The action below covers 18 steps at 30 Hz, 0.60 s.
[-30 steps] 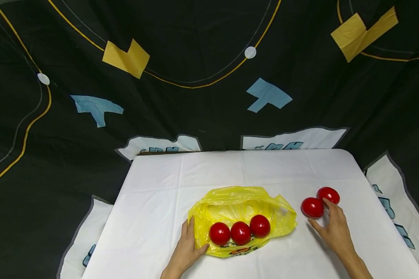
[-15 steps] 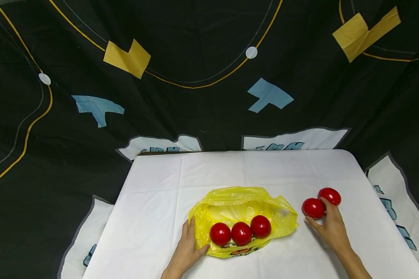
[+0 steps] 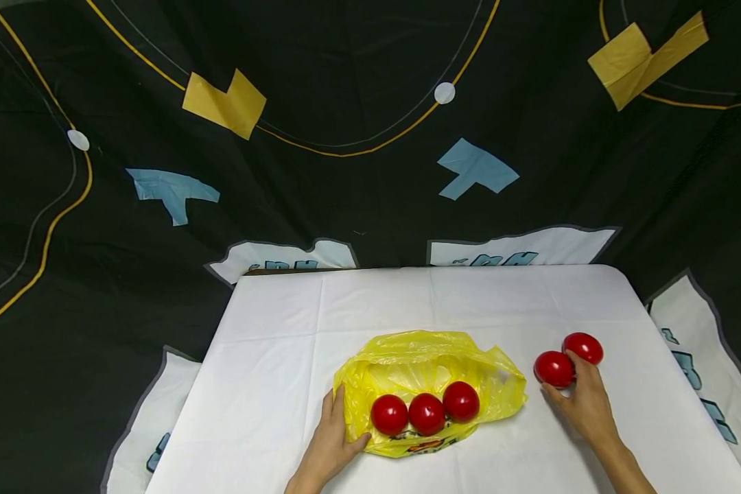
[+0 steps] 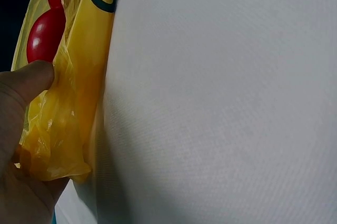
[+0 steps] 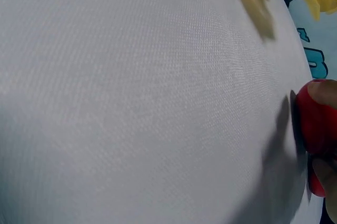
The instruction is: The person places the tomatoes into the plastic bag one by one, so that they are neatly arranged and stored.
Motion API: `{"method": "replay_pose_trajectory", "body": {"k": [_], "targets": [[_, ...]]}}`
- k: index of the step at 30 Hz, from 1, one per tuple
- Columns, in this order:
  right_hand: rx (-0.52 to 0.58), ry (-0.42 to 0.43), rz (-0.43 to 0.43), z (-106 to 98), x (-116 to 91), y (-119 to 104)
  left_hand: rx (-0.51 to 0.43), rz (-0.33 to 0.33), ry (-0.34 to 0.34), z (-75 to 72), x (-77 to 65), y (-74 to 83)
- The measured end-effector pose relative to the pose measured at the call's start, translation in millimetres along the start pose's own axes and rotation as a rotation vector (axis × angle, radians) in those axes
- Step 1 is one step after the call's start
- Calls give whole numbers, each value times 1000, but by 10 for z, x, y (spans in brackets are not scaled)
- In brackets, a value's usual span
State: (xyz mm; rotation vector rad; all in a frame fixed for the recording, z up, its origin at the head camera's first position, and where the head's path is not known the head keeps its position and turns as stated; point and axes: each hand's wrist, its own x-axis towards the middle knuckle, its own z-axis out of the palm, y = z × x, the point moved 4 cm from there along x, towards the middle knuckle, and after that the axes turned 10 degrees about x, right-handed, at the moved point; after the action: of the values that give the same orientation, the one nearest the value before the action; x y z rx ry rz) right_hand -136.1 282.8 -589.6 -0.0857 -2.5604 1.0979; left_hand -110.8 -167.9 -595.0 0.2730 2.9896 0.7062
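Observation:
A yellow plastic bag (image 3: 416, 346) lies with its mouth spread, and three glossy red tomatoes (image 3: 427, 414) sit in a row inside. My left hand (image 3: 330, 439) grips the bag's left edge, the thumb over the plastic and the other fingers along its side. To the right of the bag, my right hand (image 3: 589, 409) pinches a red tomato (image 3: 553, 368) between thumb and fingers, low over the cloth. Another tomato (image 3: 583, 346) sits right behind it, close to the fingertips. In the right wrist view the pinched tomato (image 5: 316, 121) shows only at the right edge, partly covered by fingers.
A white cloth (image 3: 272, 384) covers the table, whose far edge meets a dark curtain (image 3: 358, 199) with yellow and blue shapes. White patterned fabric (image 3: 691, 363) hangs beyond the table's right edge.
My right hand has shifted slightly left, its thumb and fingers drawing in round the nearer tomato. My left hand, the bag and the tomatoes inside stay where they were.

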Motion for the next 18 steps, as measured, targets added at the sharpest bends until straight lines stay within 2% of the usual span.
{"method": "replay_pose_trajectory", "body": {"k": [9, 18], "targets": [[15, 35, -47, -8, -6, -2, 5, 14, 17, -15, -7, 7], [8, 2, 15, 8, -7, 3, 5, 6, 11, -13, -7, 9]]}}
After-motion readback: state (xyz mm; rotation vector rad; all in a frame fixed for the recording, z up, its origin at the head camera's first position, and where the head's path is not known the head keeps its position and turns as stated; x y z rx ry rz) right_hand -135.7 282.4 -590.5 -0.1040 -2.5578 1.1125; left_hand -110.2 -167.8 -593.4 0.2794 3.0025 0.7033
